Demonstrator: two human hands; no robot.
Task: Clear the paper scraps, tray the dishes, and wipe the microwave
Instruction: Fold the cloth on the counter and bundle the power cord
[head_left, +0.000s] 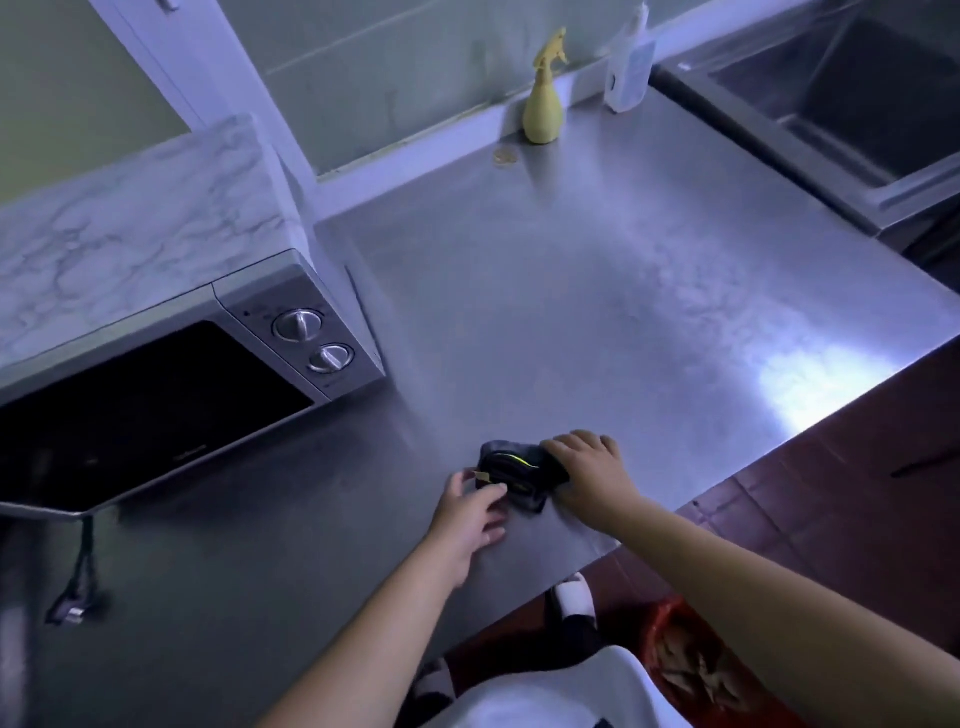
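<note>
A dark folded cloth (514, 475) with a yellow-green stripe lies on the steel counter (597, 312) near its front edge. My right hand (589, 475) rests on the cloth's right side, fingers curled over its edge. My left hand (470, 512) is at the cloth's left side and pinches a small pale tag or scrap (482, 474) between thumb and fingers. The silver microwave (171, 384) stands at the left with its dark door shut and two knobs on its panel.
A yellow spray bottle (544, 104) and a clear pump bottle (628, 67) stand by the back wall. A steel sink (852, 104) lies at the far right. A power plug (70, 610) lies on the counter at the left. A red bin (691, 670) sits on the floor.
</note>
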